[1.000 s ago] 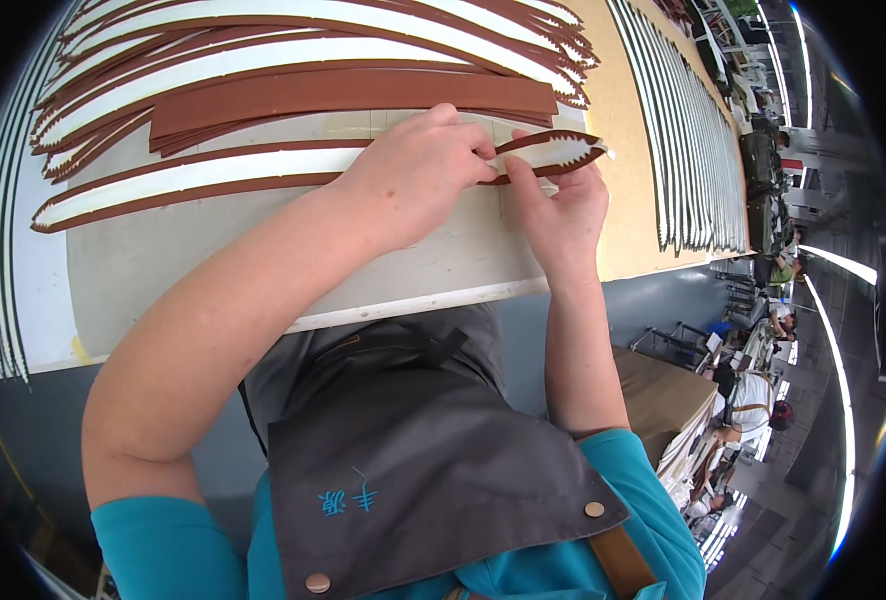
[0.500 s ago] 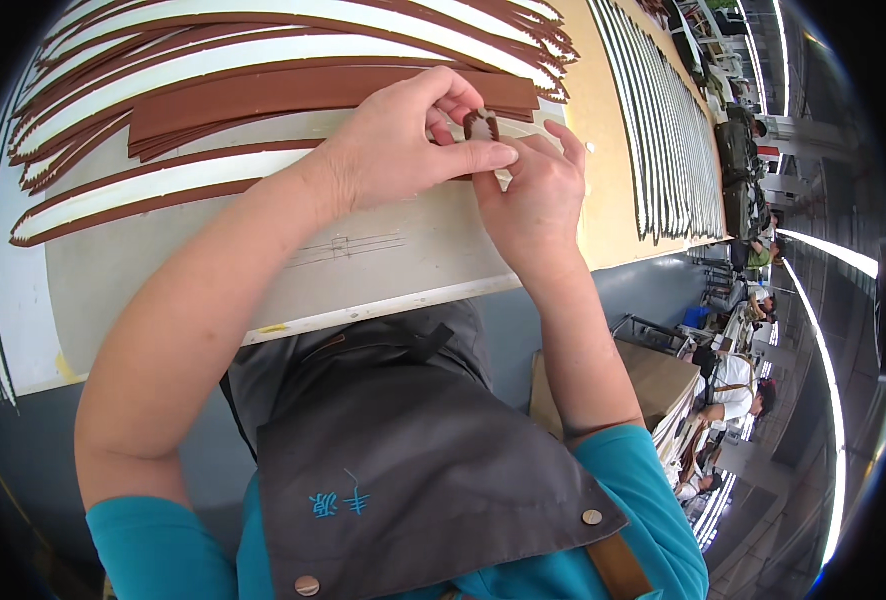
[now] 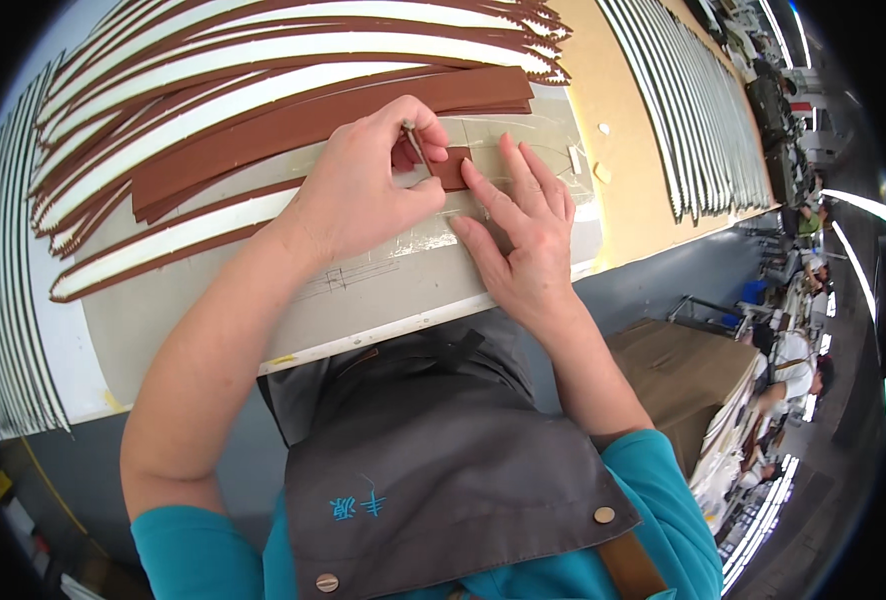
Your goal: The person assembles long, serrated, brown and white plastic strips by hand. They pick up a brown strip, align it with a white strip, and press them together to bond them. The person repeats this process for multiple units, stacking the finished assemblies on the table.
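Note:
A long white strip with brown edges (image 3: 178, 238) lies across the grey mat and runs under my left hand (image 3: 368, 185). The fingers of that hand are closed on the strip's end, which appears bent upward and shows as a thin pale edge. Beside them a flat brown piece (image 3: 453, 169) rests on the mat; whether it belongs to the same strip is hidden by the hand. My right hand (image 3: 528, 235) lies spread and palm down, its index fingertip at the brown piece's right edge.
A stack of plain brown strips (image 3: 343, 115) lies just beyond my hands. Past it are several more brown-edged white strips (image 3: 263, 50). Dark-edged strips stand in rows at the far left (image 3: 8, 270) and right (image 3: 683, 110). The table's front edge (image 3: 393, 347) runs close to my apron.
My left hand has brought the strip's end down and left from its raised position. My right hand has let go of it and flattened onto the mat. The view has shifted slightly.

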`<act>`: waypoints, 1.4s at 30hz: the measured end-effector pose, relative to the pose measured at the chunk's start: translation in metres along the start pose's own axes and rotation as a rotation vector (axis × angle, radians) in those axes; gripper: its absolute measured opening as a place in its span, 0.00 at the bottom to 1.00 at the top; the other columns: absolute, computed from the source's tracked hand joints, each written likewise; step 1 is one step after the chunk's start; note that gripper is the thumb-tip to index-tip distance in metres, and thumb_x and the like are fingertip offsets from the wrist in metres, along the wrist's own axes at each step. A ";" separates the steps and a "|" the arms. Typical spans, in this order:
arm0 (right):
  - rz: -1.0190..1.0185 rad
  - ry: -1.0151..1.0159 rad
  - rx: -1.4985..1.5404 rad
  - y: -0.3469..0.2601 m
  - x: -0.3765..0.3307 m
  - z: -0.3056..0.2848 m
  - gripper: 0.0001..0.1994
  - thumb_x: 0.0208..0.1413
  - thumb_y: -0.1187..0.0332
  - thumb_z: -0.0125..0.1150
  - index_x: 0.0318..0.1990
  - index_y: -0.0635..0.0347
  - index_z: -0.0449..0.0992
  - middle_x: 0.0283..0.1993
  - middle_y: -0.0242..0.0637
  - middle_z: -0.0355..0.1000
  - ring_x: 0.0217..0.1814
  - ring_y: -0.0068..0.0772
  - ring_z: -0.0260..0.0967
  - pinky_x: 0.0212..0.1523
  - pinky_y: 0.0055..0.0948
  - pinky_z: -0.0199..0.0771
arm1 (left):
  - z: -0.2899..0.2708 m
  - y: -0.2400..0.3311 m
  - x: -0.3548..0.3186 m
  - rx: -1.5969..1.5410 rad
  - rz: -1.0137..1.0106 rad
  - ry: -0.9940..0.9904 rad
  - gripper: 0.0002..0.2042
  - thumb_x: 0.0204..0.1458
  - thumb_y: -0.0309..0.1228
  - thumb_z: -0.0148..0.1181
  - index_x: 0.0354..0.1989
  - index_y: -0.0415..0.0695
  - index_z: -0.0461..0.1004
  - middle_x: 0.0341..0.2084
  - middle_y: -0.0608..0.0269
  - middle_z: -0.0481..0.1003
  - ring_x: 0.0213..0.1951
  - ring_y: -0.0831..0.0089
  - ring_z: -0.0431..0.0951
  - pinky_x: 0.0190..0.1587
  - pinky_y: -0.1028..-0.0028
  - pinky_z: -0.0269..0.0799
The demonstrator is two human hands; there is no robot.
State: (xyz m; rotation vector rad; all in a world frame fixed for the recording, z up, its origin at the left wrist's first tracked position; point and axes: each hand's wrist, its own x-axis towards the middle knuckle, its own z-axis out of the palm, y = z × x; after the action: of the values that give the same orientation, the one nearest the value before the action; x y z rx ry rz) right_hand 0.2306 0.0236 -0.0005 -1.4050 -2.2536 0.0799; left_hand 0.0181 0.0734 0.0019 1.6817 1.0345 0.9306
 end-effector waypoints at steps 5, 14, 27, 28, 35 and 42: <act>0.008 -0.052 0.048 0.000 0.001 -0.003 0.26 0.51 0.61 0.74 0.59 0.51 0.80 0.74 0.51 0.61 0.76 0.55 0.56 0.71 0.53 0.54 | 0.002 -0.001 -0.002 0.023 0.039 0.032 0.13 0.45 0.21 0.61 0.40 0.42 0.70 0.34 0.63 0.78 0.36 0.70 0.77 0.43 0.69 0.75; -0.010 -0.059 0.139 0.009 0.004 -0.002 0.24 0.52 0.60 0.73 0.58 0.50 0.80 0.73 0.47 0.63 0.78 0.53 0.54 0.73 0.54 0.54 | -0.008 0.021 -0.014 0.206 -0.013 -0.022 0.17 0.53 0.21 0.64 0.51 0.41 0.73 0.48 0.63 0.74 0.52 0.74 0.76 0.57 0.68 0.75; 0.013 -0.015 0.213 0.012 0.004 -0.001 0.24 0.50 0.63 0.75 0.57 0.52 0.82 0.71 0.53 0.64 0.78 0.55 0.55 0.73 0.50 0.55 | 0.001 0.016 -0.035 0.307 -0.265 0.270 0.09 0.61 0.25 0.63 0.48 0.40 0.83 0.32 0.72 0.74 0.32 0.86 0.72 0.37 0.82 0.69; 0.013 -0.006 0.219 0.012 0.004 -0.001 0.24 0.50 0.63 0.75 0.57 0.52 0.82 0.71 0.53 0.65 0.78 0.55 0.55 0.73 0.50 0.55 | 0.001 0.017 -0.035 0.302 -0.262 0.270 0.09 0.61 0.25 0.63 0.48 0.40 0.83 0.31 0.72 0.73 0.32 0.86 0.72 0.37 0.82 0.70; 0.013 -0.044 0.213 0.011 0.003 -0.004 0.25 0.51 0.64 0.74 0.59 0.52 0.80 0.73 0.47 0.64 0.78 0.55 0.54 0.72 0.51 0.55 | 0.004 0.015 -0.036 0.372 -0.221 0.279 0.09 0.60 0.24 0.64 0.47 0.40 0.82 0.29 0.69 0.72 0.32 0.84 0.74 0.36 0.80 0.71; 0.008 -0.089 0.172 0.011 0.003 -0.007 0.28 0.53 0.61 0.73 0.63 0.52 0.78 0.75 0.44 0.62 0.80 0.54 0.50 0.73 0.50 0.52 | 0.003 0.016 -0.034 0.386 -0.202 0.268 0.08 0.60 0.24 0.64 0.47 0.39 0.82 0.29 0.69 0.72 0.30 0.84 0.73 0.35 0.81 0.71</act>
State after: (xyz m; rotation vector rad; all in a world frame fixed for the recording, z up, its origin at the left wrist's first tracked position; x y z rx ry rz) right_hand 0.2416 0.0295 0.0040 -1.3423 -2.2524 0.3370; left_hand 0.0126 0.0375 0.0114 1.7467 1.6176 0.8776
